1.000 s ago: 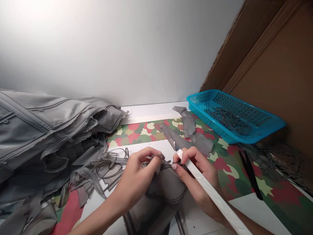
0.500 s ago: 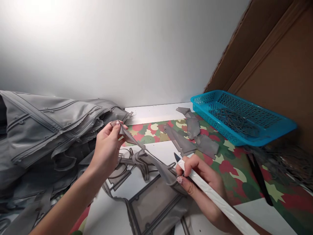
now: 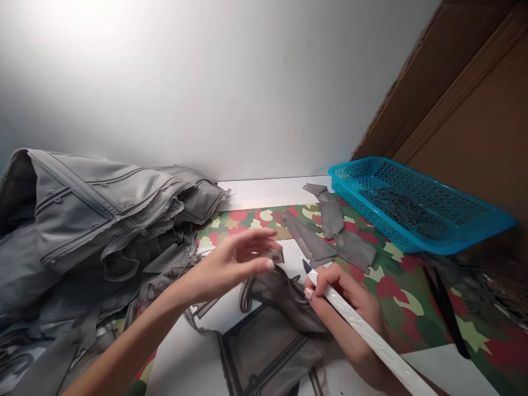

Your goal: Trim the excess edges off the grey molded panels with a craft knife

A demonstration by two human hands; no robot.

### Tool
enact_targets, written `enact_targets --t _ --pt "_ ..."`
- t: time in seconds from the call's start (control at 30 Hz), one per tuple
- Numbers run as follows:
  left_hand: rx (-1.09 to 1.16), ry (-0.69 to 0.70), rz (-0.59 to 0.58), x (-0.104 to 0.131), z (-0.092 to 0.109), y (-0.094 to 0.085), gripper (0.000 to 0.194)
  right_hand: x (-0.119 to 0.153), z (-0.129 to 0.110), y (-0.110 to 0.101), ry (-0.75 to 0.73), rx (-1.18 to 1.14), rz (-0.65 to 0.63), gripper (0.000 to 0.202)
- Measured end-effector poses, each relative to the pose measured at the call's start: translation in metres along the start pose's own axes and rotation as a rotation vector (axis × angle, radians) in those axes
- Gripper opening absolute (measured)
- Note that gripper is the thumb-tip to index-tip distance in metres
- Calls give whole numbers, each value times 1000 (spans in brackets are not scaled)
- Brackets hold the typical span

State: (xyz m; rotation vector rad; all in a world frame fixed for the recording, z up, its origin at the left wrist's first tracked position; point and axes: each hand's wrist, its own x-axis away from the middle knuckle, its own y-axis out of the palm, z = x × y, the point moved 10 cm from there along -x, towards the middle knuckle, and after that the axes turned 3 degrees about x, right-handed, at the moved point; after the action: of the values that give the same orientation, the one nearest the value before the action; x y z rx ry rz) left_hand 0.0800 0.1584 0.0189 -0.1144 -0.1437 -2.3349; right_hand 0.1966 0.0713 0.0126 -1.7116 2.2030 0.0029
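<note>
My right hand (image 3: 350, 302) is closed around a craft knife (image 3: 363, 333) with a thick white handle, its dark blade tip pointing up and away to the left. My left hand (image 3: 231, 264) is stretched out to the right, thumb and fingers apart. Close behind its fingertips shows a bit of grey material, and I cannot tell whether they touch it. Below both hands a sheet of thin grey rubbery material (image 3: 264, 341) with raised dark outlines lies partly bunched on a white board (image 3: 177, 357). Part of its bunched edge runs up to my right fingers.
A big heap of grey sheets (image 3: 111, 192) stands at the left. Several cut grey pieces (image 3: 305, 239) lie on the camouflage-patterned cover (image 3: 391, 291). A blue basket (image 3: 457, 234) holds thin grey strips. Black tweezers (image 3: 445, 313) and more scraps lie at the right, beside cardboard (image 3: 466, 99).
My left hand has let go of the stretched grey strip and moved right, toward my right hand. The strip has dropped onto the sheet. The knife stays in my right hand.
</note>
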Motion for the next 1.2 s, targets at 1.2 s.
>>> enact_targets --t 1.2 --pt "-1293 17 -367 36 -42 105 23 -8 11 6 39 225 -62 17"
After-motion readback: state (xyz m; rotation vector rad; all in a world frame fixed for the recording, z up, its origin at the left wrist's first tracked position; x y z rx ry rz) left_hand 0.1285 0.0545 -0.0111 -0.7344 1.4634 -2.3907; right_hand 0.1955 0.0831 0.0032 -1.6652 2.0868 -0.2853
